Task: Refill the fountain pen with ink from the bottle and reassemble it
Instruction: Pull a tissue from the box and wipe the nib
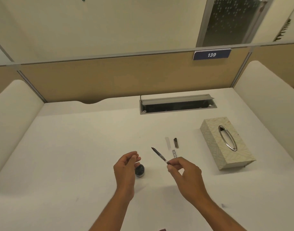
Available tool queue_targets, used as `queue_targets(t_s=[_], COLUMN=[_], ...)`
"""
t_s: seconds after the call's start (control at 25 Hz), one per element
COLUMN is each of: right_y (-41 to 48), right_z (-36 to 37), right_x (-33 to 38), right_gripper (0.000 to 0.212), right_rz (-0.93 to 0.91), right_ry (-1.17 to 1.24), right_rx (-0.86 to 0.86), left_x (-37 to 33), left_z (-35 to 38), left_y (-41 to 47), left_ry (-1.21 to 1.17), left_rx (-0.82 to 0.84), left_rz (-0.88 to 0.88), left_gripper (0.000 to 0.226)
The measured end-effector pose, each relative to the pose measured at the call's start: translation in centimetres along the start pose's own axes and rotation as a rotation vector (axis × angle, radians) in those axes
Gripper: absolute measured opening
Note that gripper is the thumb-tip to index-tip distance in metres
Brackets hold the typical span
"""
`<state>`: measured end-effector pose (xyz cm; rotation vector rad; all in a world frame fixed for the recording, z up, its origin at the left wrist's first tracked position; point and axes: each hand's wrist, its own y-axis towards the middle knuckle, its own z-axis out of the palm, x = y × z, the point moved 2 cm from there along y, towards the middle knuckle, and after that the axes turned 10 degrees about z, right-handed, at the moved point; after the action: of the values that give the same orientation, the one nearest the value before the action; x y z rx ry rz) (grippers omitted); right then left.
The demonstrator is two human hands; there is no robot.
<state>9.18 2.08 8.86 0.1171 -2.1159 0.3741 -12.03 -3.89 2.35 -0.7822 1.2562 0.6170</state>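
Right hand (183,170) pinches pen (159,155), nib up-left.

One number, "139", is printed in white on a small dark blue plate (212,54), which is fixed to the top rail of the desk partition (109,77), above the cable tray opening (178,104). Nothing else can be read.
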Motion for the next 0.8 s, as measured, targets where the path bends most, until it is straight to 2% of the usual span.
queue_targets(t_s=[0.36,0.52,0.68,0.8], right_y=[1.1,1.9,3.0,3.8], right_z=[-8.9,-12.5,-15.7,-17.7], right_x=[-2.7,-4.6,-6.8,-8.2], right_gripper=[0.013,0.017,0.013,0.012], right_rz=[0.045,0.046,0.067,0.065], right_ry=[0.091,0.109,0.131,0.123], right_rx=[-0.262,-0.41,-0.501,-0.547], left_x=[0.1,0.1,1.0,2.0], left_z=[13.3,20.2,27.8,33.0], left_y=[-2.6,-3.3,-3.8,-4.1], left_ry=[0.137,0.335,0.604,0.847], left_rx=[0.242,0.412,0.582,0.725], left_rz=[0.095,0.293,0.588,0.684], left_gripper=[0.025,0.028,0.017,0.02])
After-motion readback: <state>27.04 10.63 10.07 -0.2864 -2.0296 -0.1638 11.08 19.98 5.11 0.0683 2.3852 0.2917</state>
